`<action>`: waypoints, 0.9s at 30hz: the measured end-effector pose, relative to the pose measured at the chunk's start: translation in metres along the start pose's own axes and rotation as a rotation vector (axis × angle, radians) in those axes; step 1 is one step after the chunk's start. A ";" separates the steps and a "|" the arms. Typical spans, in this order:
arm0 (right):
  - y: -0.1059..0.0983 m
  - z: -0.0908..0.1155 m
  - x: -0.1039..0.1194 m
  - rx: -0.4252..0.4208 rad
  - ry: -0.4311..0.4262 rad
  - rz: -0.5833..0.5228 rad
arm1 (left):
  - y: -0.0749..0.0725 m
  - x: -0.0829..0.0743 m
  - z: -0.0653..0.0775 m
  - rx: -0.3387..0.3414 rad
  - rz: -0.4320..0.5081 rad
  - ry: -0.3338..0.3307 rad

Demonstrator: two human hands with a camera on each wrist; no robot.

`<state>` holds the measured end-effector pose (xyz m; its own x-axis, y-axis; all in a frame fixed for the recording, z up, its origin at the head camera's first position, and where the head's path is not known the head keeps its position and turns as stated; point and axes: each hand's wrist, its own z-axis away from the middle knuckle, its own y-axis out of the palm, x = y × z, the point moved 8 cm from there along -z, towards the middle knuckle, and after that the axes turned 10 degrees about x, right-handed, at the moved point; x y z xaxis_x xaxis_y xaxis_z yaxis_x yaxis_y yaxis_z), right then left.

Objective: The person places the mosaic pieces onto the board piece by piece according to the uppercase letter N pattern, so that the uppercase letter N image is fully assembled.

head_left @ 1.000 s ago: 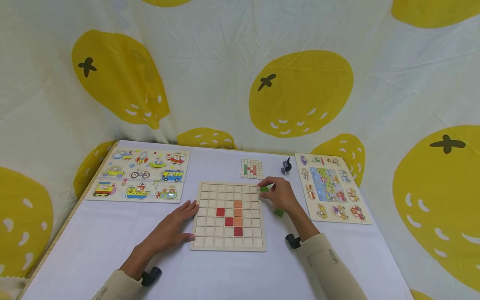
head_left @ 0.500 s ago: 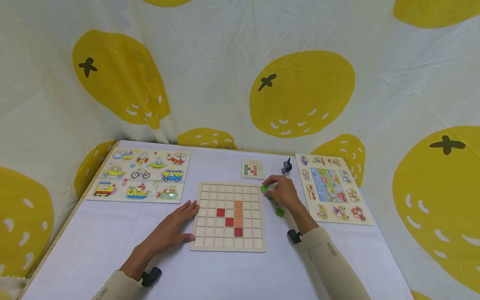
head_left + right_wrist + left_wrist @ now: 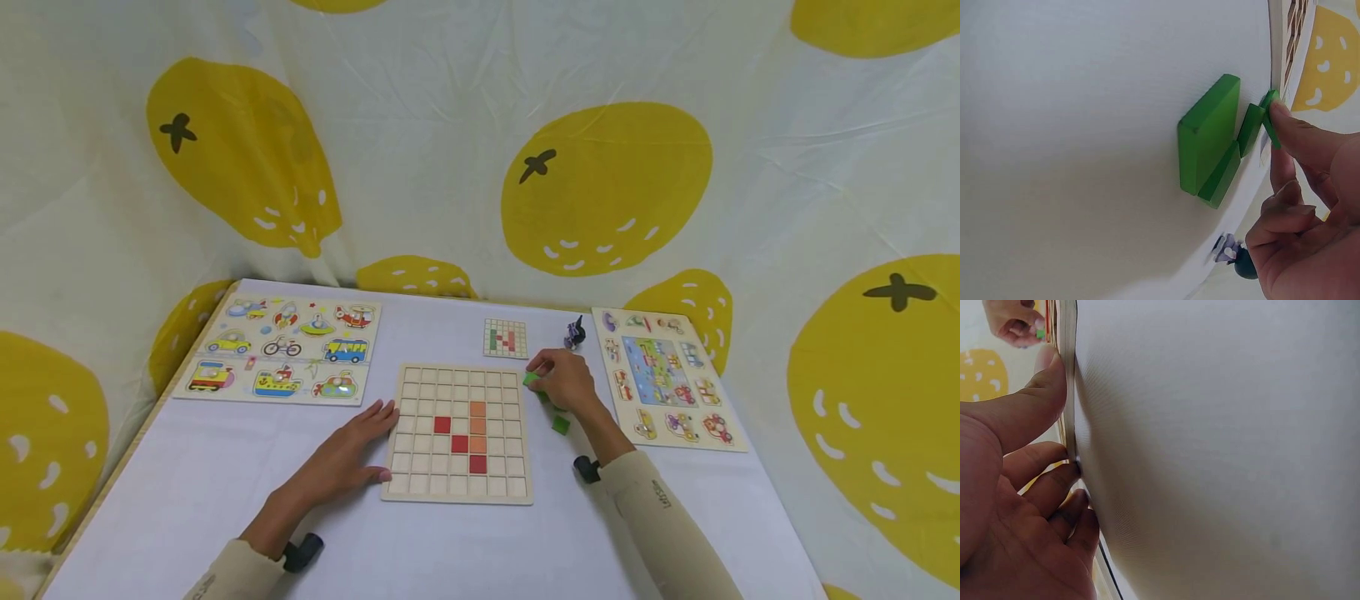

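Note:
A wooden grid board (image 3: pixel 427 392) lies flat at the middle, with red tiles (image 3: pixel 460 444) and orange tiles (image 3: pixel 477 424) in some of its cells. My left hand (image 3: pixel 341 458) rests along the board's left edge, thumb and fingertips against the rim. Just off the board's upper right corner, my right hand (image 3: pixel 566 383) pinches a green square tile (image 3: pixel 1270 119) between thumb and fingers. Three more green tiles (image 3: pixel 1210 137) lie on the white cloth below that hand; the head view shows one tile (image 3: pixel 560 425) plainly, the others partly covered by the hand.
Behind the board lies a small pattern card (image 3: pixel 505 338) with green, red and orange squares. A small dark figurine (image 3: pixel 574 332) stands right of it. A vehicle puzzle (image 3: pixel 281 350) sits at the left, another picture puzzle (image 3: pixel 663 375) at the right. A lemon-print curtain (image 3: pixel 420 167) hangs behind.
My right hand has shifted slightly right with the pinched green tile, and more green shows beneath its fingers. The left hand and the board's tiles stay as they were.

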<state>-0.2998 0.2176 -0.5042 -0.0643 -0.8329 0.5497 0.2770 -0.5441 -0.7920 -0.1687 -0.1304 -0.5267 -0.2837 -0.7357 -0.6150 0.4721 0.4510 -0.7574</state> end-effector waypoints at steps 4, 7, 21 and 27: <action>-0.003 0.003 0.000 -0.013 -0.014 0.000 | 0.000 0.000 0.000 0.000 -0.002 0.001; -0.006 0.007 0.003 -0.036 -0.027 -0.019 | 0.000 0.000 0.000 -0.002 -0.005 0.004; 0.012 0.025 0.033 -0.053 -0.122 -0.120 | 0.001 0.002 -0.001 -0.008 -0.029 0.012; 0.029 0.031 0.050 -0.032 -0.158 -0.147 | -0.001 0.000 0.000 -0.018 -0.031 0.025</action>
<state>-0.2650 0.1632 -0.4909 0.0499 -0.7192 0.6931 0.2454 -0.6638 -0.7065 -0.1688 -0.1309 -0.5257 -0.3185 -0.7369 -0.5963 0.4475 0.4377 -0.7798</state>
